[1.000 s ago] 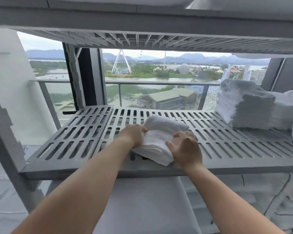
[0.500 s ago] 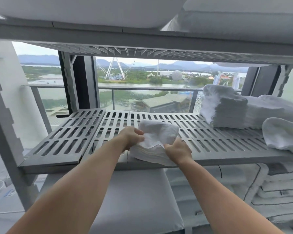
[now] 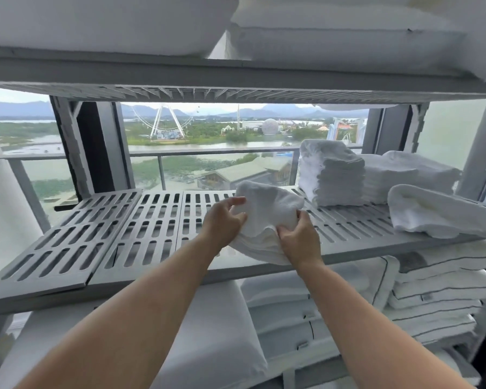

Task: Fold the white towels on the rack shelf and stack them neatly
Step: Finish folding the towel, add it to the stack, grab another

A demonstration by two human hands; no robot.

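A folded white towel (image 3: 267, 211) is tilted up over the front of the grey slatted rack shelf (image 3: 96, 234). My left hand (image 3: 222, 221) grips its left side, thumb on top. My right hand (image 3: 299, 240) pinches its lower right edge. To the right on the same shelf stands a neat stack of folded white towels (image 3: 331, 175), with a second lower stack (image 3: 387, 178) beside it. A loose, unfolded white towel (image 3: 438, 211) lies at the shelf's right end.
The shelf above (image 3: 236, 77) carries white pillows and hangs low over the work space. Below, a white cushion (image 3: 208, 341) and stacked linens with dark piping (image 3: 432, 290) fill the lower shelf. A window and balcony rail lie behind the rack.
Both hands have lifted the folded towel off the shelf and carried it to the right, toward the stacks. The view has swung right and up, showing more of the stacks.
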